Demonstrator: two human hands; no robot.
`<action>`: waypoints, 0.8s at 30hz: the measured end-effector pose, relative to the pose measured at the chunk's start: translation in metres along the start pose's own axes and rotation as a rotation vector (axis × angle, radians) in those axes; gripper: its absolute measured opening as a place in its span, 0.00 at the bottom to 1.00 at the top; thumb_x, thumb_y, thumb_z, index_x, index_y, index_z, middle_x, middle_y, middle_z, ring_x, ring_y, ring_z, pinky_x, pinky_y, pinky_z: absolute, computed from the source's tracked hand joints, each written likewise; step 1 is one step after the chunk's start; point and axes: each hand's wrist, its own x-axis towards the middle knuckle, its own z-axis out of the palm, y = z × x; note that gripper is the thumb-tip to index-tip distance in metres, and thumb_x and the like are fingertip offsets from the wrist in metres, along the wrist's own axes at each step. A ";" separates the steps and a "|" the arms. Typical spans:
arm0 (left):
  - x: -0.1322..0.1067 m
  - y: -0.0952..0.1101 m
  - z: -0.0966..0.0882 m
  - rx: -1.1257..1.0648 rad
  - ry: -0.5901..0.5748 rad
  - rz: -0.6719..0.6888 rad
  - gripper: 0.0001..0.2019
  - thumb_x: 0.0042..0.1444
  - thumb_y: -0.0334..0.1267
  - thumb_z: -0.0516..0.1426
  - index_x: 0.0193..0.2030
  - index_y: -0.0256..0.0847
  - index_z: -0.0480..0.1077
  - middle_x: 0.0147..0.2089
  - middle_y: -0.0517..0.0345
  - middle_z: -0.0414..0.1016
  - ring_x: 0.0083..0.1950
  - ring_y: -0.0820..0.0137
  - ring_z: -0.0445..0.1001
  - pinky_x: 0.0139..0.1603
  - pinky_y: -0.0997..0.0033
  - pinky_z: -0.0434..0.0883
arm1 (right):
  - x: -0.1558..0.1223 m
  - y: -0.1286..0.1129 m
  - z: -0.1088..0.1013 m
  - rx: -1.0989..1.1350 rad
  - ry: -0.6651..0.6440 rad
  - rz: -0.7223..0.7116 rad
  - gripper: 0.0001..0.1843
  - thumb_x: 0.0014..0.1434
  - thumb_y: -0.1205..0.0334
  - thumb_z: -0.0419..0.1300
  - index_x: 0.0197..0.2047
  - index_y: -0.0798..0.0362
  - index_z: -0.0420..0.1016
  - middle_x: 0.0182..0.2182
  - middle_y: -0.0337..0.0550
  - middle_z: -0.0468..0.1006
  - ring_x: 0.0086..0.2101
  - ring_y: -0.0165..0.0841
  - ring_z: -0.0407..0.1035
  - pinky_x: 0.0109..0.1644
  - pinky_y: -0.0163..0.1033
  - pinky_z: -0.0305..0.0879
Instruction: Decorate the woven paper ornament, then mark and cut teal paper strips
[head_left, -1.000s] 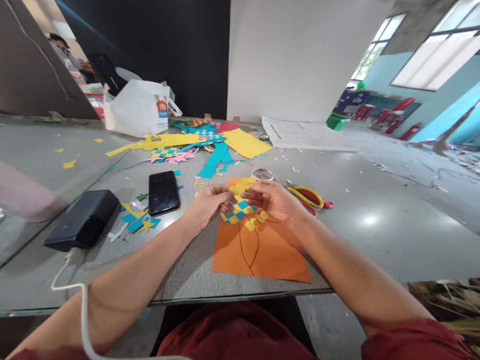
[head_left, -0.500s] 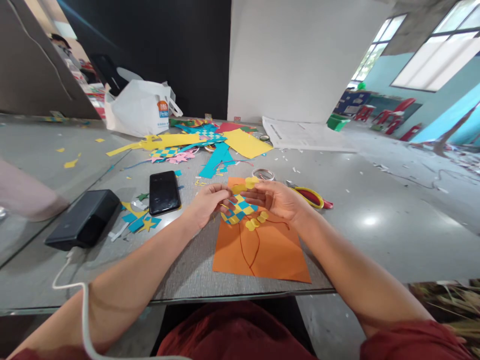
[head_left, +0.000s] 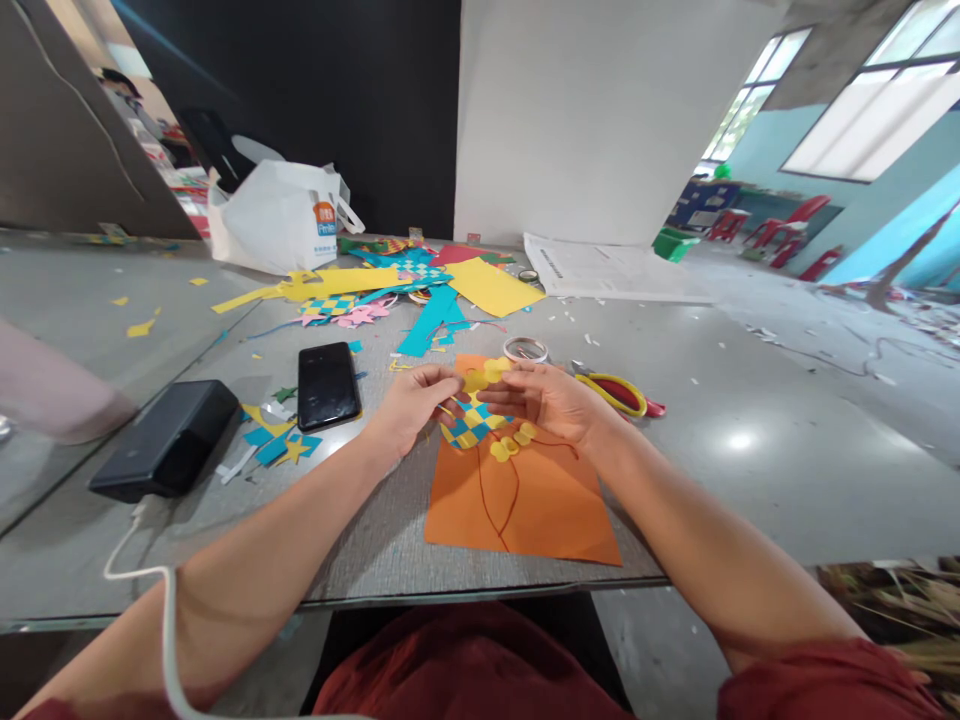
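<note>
On the table in front of me lies an orange sheet of paper [head_left: 465, 500] with thin dark curved lines on it. A blue-and-yellow checkered woven paper piece [head_left: 471, 425] rests over its upper part, partly covered by my fingers. Small yellow paper shapes [head_left: 504, 450] sit just below. Above the sheet, my left hand [head_left: 420, 405] pinches the edge of a yellow paper piece [head_left: 474, 381]. My right hand [head_left: 551, 402] has a yellow flower-shaped paper cutout [head_left: 496, 370] between thumb and fingers. The two yellow pieces meet or overlap; whether they are joined I cannot tell.
Yellow-handled scissors [head_left: 615, 395] and a roll of tape [head_left: 525, 349] lie beyond my right hand. To the left are a phone [head_left: 328, 385], a black power bank [head_left: 165, 440] with a white cable, and paper scraps [head_left: 281, 440]. A plastic bag [head_left: 274, 215] stands behind.
My right hand has shifted slightly left, bringing the yellow flower cutout closer to the piece at my left fingertips. The left hand stays nearly still.
</note>
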 end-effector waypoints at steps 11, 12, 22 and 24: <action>0.002 -0.002 -0.002 -0.022 0.007 -0.023 0.05 0.58 0.32 0.64 0.32 0.36 0.74 0.29 0.53 0.81 0.24 0.72 0.77 0.24 0.75 0.72 | 0.004 0.010 -0.002 -0.248 0.102 -0.107 0.20 0.41 0.55 0.80 0.28 0.52 0.75 0.26 0.36 0.77 0.29 0.30 0.73 0.33 0.35 0.71; 0.002 -0.002 -0.001 -0.027 0.008 -0.030 0.05 0.58 0.32 0.63 0.32 0.36 0.74 0.30 0.52 0.82 0.24 0.71 0.78 0.24 0.75 0.72 | 0.004 0.011 -0.001 -0.280 0.122 -0.136 0.20 0.40 0.53 0.80 0.28 0.52 0.76 0.26 0.36 0.76 0.29 0.30 0.73 0.33 0.35 0.70; 0.003 -0.005 -0.001 -0.107 -0.033 -0.082 0.03 0.60 0.31 0.63 0.34 0.35 0.76 0.35 0.47 0.84 0.26 0.69 0.81 0.23 0.75 0.74 | -0.006 0.021 0.016 -0.599 0.231 -0.391 0.14 0.52 0.50 0.72 0.29 0.51 0.77 0.29 0.40 0.77 0.31 0.33 0.70 0.36 0.39 0.67; 0.003 -0.006 -0.001 -0.116 -0.042 -0.082 0.03 0.59 0.31 0.63 0.35 0.35 0.77 0.35 0.47 0.84 0.26 0.69 0.81 0.23 0.75 0.75 | -0.006 0.021 0.017 -0.638 0.250 -0.423 0.14 0.52 0.50 0.71 0.29 0.52 0.77 0.30 0.41 0.78 0.31 0.33 0.70 0.37 0.40 0.67</action>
